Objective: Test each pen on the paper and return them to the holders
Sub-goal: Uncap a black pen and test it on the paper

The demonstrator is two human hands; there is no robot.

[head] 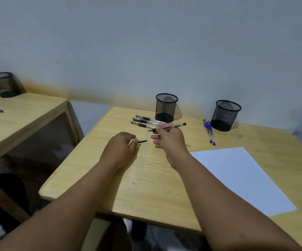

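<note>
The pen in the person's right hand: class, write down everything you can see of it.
The pen has a clear, slim barrel with a dark grip section and a black end plug. It looks like plastic. Its cap is off, so the pointed tip is bare and aims left, toward the three black pens on the wooden table. It lies nearly level above the table, pinched in the fingers of the right hand. The left hand holds a small black piece, probably its cap.
</note>
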